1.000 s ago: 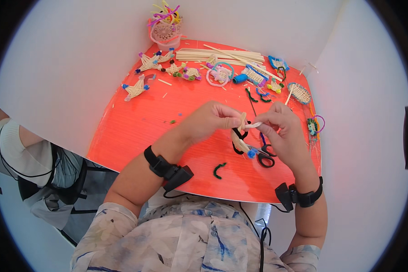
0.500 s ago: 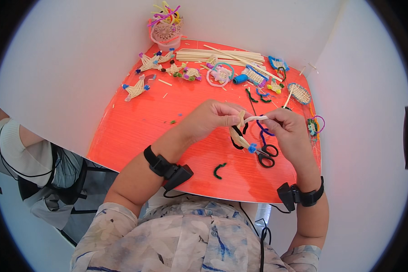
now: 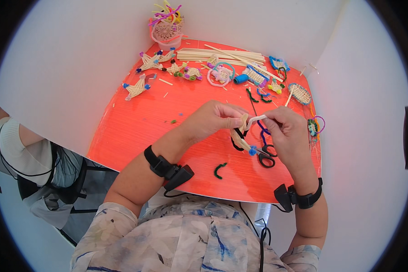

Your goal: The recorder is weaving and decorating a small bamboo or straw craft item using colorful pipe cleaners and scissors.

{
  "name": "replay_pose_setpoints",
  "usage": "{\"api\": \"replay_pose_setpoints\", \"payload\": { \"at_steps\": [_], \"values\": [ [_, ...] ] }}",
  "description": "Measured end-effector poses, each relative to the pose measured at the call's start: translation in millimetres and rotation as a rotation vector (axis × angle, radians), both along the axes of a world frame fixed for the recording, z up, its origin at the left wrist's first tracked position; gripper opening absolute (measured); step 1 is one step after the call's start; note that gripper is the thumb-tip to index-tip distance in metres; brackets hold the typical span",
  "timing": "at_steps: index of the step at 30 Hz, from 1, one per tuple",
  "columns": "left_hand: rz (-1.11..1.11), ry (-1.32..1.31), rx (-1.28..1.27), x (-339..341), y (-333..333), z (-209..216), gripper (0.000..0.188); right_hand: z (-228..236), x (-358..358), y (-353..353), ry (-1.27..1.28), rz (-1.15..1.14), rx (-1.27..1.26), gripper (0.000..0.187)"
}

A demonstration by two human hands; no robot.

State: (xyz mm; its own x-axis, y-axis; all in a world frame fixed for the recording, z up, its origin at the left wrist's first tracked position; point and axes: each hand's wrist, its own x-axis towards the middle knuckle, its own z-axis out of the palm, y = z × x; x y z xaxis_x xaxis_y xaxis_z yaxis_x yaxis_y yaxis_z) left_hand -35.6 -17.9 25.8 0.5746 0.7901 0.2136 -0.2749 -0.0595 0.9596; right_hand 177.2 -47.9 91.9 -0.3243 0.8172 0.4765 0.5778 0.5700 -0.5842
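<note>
Over the right part of the red table, my left hand pinches a pale woven star with a blue fuzzy tip at its lower end. A white pipe cleaner runs from the star to my right hand, whose thumb and fingers are closed on its end. Part of the star is hidden behind my left fingers. Under my hands lie black-handled scissors, a black pipe cleaner and a dark blue one. A short dark green piece lies nearer to me.
Finished woven stars lie at the far left. Behind them stands a pink tub of pipe cleaners. Flat pale strips are stacked at the back, near a blue spool. A white wall borders the table, and a person's sleeve shows at left.
The white pipe cleaner now bends more near the star, where it was straighter. The star has tilted slightly in my left fingers. Both hands stay nearly in place.
</note>
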Motion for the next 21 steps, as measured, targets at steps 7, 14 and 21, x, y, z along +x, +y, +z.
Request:
{"api": "replay_pose_setpoints", "payload": {
  "at_steps": [7, 14, 21],
  "values": [
    [0.012, -0.007, -0.052, 0.1, -1.2, -2.4, 0.019, 0.7, -2.4, -4.6, 0.015, -0.061, -0.051, 0.005],
    [0.229, 0.358, -0.043, 6.5, -6.4, 8.0, 0.012, 4.8, -4.8, -5.8, -0.342, 0.176, 0.297, 0.011],
    [0.395, 0.415, 0.66, 12.1, -10.3, 1.5, 0.005, 12.2, -17.2, 20.3, -0.191, 0.274, -0.007, 0.002]
  ]
}}
